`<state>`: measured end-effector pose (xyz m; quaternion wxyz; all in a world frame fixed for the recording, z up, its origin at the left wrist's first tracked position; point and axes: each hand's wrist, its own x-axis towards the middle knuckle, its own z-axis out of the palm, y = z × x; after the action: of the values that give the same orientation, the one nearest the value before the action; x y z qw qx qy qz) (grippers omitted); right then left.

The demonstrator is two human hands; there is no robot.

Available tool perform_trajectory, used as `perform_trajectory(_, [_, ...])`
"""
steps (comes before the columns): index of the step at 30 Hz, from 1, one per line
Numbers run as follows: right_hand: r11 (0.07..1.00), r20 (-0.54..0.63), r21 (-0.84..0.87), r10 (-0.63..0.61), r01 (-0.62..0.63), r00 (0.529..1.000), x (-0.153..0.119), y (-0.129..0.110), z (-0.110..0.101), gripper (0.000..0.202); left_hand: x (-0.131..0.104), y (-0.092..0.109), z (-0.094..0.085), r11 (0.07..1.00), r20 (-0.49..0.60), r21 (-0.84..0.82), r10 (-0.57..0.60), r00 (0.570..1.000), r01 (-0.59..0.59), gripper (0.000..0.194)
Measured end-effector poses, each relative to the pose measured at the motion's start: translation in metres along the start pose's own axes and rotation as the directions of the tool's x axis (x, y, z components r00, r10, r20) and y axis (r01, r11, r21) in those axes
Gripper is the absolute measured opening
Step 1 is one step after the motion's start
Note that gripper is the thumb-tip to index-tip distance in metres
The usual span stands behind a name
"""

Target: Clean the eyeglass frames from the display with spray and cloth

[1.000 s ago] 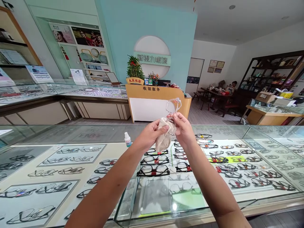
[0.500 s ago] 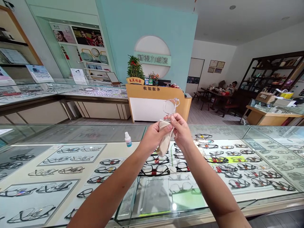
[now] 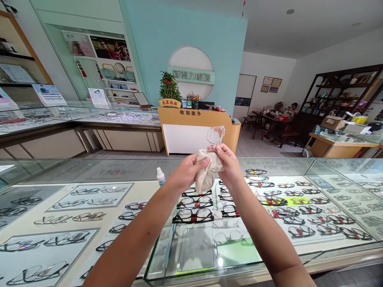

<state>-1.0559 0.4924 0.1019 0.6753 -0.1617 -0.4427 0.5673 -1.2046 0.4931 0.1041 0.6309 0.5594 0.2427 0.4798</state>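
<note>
Clear-framed eyeglasses are held up above the glass counter, one lens standing over my fingers. My right hand grips the frame near its middle, thumb and fingers closed. A beige cleaning cloth is pinched in my left hand and folded over the lower lens, partly hiding it. The cloth's loose end hangs below my left thumb. Left of my hands, a small white bottle with a blue label stands upright on the counter, its base partly behind my left forearm.
Below my hands, a glass display case holds rows of dark eyeglass frames. Across the aisle stands a wooden cashier desk with a potted plant. A person sits at a far table on the right.
My left hand and the cloth have shifted slightly left, and the cloth's folds have opened out, exposing part of the lower lens. My right hand still holds the eyeglasses.
</note>
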Motion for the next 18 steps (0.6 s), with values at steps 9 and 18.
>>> perform_trajectory(9, [1.0, -0.049, -0.021, 0.015, -0.016, 0.999, 0.0, 0.001, 0.001, 0.034, 0.002, -0.004, 0.005, 0.999, -0.03, -0.039, -0.031, 0.999, 0.03, 0.049])
perform_trajectory(18, [0.999, -0.012, -0.046, 0.013, -0.013, 1.0, -0.012, 0.001, 0.016, 0.032, -0.001, -0.01, 0.012, 0.997, -0.196, 0.063, 0.05, 0.979, -0.038, 0.049])
